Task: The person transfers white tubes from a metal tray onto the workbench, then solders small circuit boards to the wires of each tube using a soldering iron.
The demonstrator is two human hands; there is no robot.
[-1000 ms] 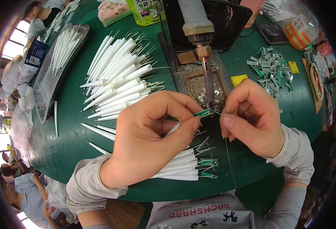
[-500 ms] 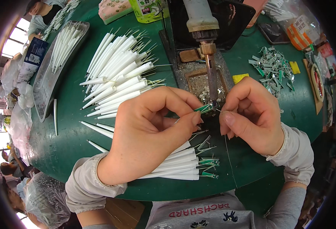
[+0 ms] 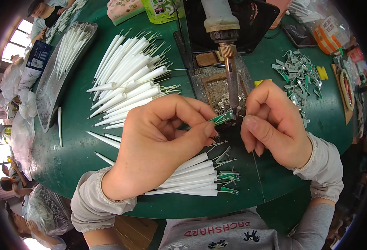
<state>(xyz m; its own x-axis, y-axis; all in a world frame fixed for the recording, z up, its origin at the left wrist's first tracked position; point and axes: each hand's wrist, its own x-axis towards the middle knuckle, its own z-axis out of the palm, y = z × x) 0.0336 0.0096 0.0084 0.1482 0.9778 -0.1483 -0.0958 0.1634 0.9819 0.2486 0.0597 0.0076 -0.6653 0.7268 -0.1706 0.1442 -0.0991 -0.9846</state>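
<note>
The small green board (image 3: 222, 118) is just by the tip of the soldering iron (image 3: 231, 83), over the desk (image 3: 325, 121); whether they touch, I cannot tell. The left hand (image 3: 154, 143) pinches its near end between thumb and forefinger; the right hand (image 3: 273, 125) pinches a thin wire (image 3: 258, 179), which hangs below. The board seems very light and stiff, but probably fragile, so the end away from the hot tip looks the safest hold. The wire should bend easily. White cones (image 3: 192, 180) lie close below the left hand, and the iron blocks the space above the board
</note>
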